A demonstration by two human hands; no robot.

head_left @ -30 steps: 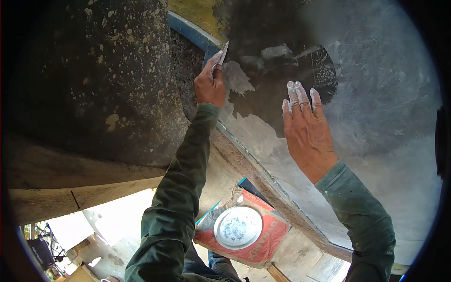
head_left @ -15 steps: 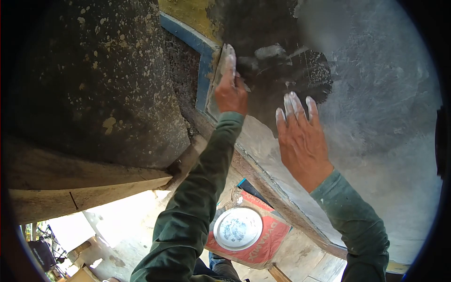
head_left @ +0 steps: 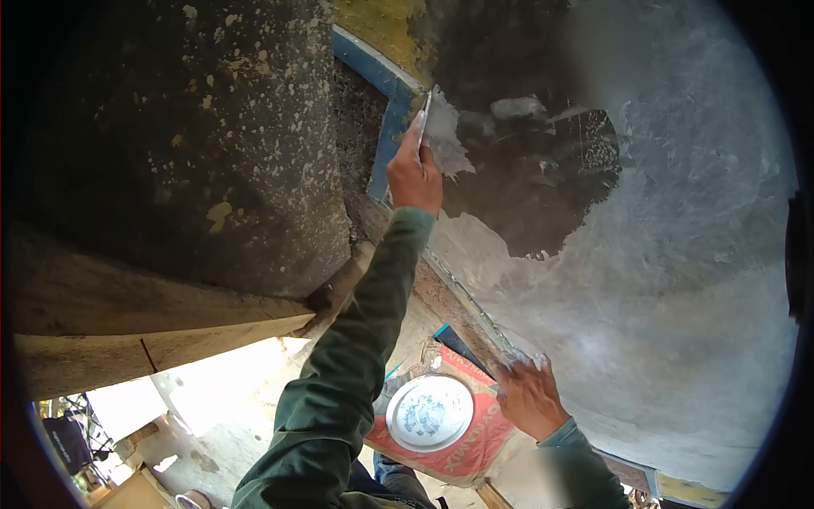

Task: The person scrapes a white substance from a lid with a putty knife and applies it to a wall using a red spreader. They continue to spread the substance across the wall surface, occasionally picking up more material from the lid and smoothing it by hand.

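- Left hand (head_left: pixel 415 176) grasps a thin blade (head_left: pixel 427 103) between fingers and thumb; the blade shows almost edge-on, pale and narrow, reaching up past the fingertips to the corner of the blue trim (head_left: pixel 390 140) beside that hand.
- Right hand (head_left: pixel 532 394) is bent at the fingers by the lower edge of the grey wall (head_left: pixel 678 212), well below the left hand and to its right; whether it grips the edge or anything else, I cannot tell; its fingertips are whitened.
- Half a second ago the right hand was held out, fingers extended, over the lower side of the dark patch (head_left: pixel 526 199); now it is down near the red sack (head_left: pixel 466 458), and the ragged lower end of the patch is uncovered.
- Back then the left hand hid the blade and much of the pale smear (head_left: pixel 445 136); now the blade is in sight, and the smear lies uncovered just right of it.
- Wall and patch spread to the right of the left hand and above the right hand; the patch is dark brown-grey with jagged borders, light streaks and a speckled area; around it the surface is cloudy grey.
- Below the left hand and left of the right hand, a round white plate (head_left: pixel 458 399) with blue-grey marks rests on the sack.
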